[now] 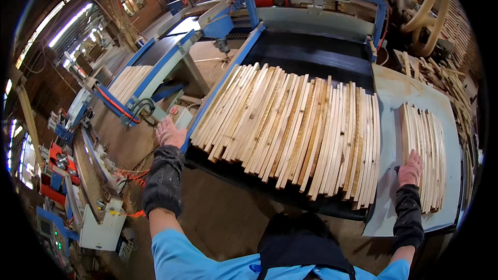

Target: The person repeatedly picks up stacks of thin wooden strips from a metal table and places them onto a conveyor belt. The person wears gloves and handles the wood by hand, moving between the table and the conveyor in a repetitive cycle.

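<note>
Right hand [410, 168] flat, fingers spread, gripping nothing, resting on small stack of thin wooden slats [426, 155] on grey worktop [394, 93], right of frame. Left hand [170, 133] open on blue conveyor edge [218, 91], centre-left. Judged light, stiff, splintery, prone to sliding; best gripped across stack ends.

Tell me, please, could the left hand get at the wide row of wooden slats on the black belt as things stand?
Probably yes. The left hand rests by the blue frame edge, right beside the near end of the wooden slats, with nothing lying between them.
</note>
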A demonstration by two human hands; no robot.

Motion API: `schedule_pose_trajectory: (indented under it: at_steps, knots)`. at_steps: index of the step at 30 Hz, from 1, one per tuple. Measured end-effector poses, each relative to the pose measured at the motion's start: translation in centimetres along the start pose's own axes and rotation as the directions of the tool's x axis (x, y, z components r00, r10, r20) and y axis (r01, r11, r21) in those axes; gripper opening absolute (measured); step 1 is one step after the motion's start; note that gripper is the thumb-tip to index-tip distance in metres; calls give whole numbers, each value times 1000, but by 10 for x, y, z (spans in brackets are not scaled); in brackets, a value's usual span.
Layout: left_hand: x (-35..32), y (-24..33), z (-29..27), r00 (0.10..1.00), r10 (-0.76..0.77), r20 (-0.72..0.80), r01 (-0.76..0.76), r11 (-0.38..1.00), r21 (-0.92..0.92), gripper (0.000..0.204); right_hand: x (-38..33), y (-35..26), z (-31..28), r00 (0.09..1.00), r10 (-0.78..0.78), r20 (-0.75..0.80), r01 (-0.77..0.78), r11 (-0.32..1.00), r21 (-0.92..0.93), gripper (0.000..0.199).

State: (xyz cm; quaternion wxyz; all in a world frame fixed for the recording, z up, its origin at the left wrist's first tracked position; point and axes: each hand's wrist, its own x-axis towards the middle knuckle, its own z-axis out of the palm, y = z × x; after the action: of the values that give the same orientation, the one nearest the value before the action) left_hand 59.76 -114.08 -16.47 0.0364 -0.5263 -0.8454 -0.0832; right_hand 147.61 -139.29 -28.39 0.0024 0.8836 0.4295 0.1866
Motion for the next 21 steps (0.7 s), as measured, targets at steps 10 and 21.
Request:
schedule_pose_trajectory:
  at_steps: [10, 21]
  knots:
    - [6, -16, 5, 967, 187, -171, -223, 949, -221, 74, -23, -121, -46, 898, -319, 303, -285, 104, 953, 72]
    - [-372, -52, 121, 128, 601, 789, 756, 455, -470, 44, -170, -109, -40, 937, -33, 348, -349, -96, 932, 75]
